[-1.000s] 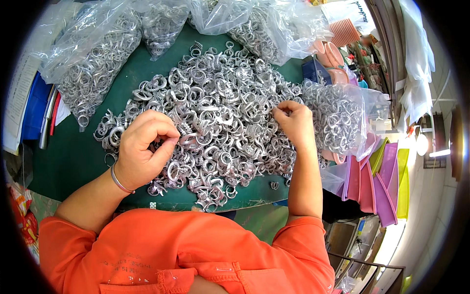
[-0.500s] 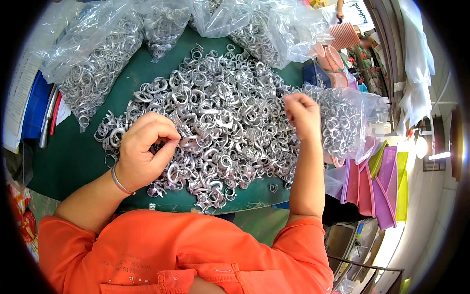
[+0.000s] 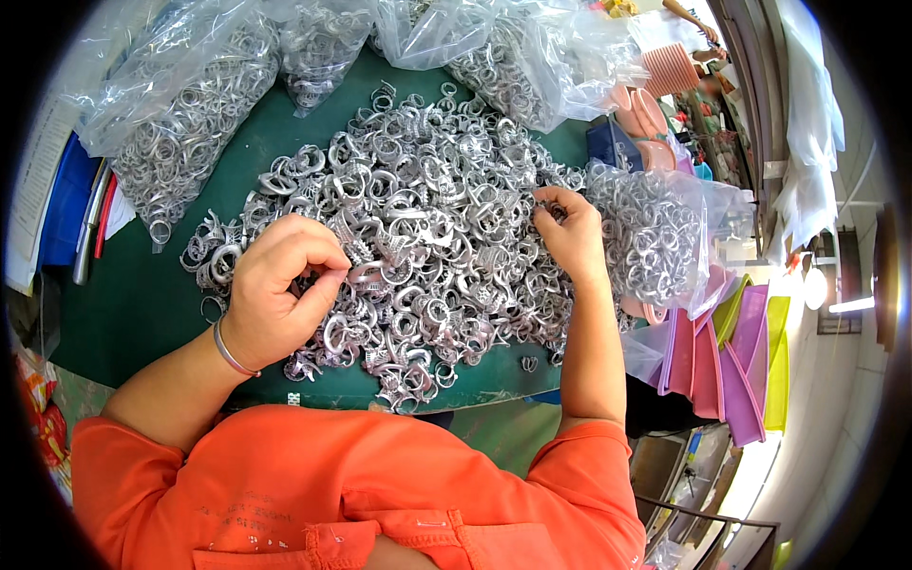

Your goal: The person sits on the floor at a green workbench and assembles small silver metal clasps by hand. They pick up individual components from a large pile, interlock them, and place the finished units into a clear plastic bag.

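A broad pile of silver metal rings (image 3: 427, 228) spreads over the green tabletop (image 3: 114, 313). My left hand (image 3: 285, 285) is closed at the pile's left side, thumb and forefinger pinched together; whatever lies between them is hidden by the fingers. A thin bangle circles that wrist. At the pile's right edge, my right hand (image 3: 573, 233) reaches in among the rings, thumb and forefinger curled toward each other. What it grips, if anything, is too small to make out. A pair of loose rings (image 3: 529, 364) lies apart near the front edge.
Clear plastic bags of rings (image 3: 195, 123) stand along the back, and another bag (image 3: 651, 223) sits right of my right hand. A blue tray (image 3: 68, 204) and pens are at the left. Pink baskets (image 3: 670, 71) and colored bins (image 3: 722, 351) are at the right. Another person's arm (image 3: 689, 19) shows far back.
My right hand has moved left and slightly down onto the pile's right edge, its fingers now pointing left. My left hand has stayed nearly still. The other person's arm has shifted at the back.
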`<control>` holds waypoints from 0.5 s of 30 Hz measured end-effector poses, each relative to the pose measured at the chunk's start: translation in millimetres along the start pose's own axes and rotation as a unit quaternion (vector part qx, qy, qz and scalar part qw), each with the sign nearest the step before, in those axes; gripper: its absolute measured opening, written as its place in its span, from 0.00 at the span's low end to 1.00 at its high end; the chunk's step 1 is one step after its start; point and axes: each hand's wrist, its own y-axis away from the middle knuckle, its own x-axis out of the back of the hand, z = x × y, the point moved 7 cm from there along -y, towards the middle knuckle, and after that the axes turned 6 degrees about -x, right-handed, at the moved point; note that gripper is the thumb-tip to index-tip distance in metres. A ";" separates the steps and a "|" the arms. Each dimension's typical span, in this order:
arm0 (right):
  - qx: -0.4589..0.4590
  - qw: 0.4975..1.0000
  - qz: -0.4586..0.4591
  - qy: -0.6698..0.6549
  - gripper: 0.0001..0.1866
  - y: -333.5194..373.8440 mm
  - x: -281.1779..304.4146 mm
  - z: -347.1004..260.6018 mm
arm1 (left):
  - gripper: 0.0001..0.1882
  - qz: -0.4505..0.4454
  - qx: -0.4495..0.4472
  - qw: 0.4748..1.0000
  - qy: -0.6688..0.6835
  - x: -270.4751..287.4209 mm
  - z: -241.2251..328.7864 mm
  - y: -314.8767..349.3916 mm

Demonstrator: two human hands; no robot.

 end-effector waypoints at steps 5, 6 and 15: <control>-0.064 0.997 -0.031 0.021 0.10 -3.5 -3.8 -5.3 | 0.09 0.002 0.006 1.000 -0.005 0.9 1.2 -1.0; -0.072 0.997 -0.032 0.022 0.10 -3.7 -3.3 -3.7 | 0.09 0.006 0.009 1.000 -0.001 0.8 0.4 -0.5; -0.156 0.853 -0.053 -0.496 0.05 -19.6 22.9 3.3 | 0.09 0.021 0.015 1.000 0.000 1.8 -1.0 0.6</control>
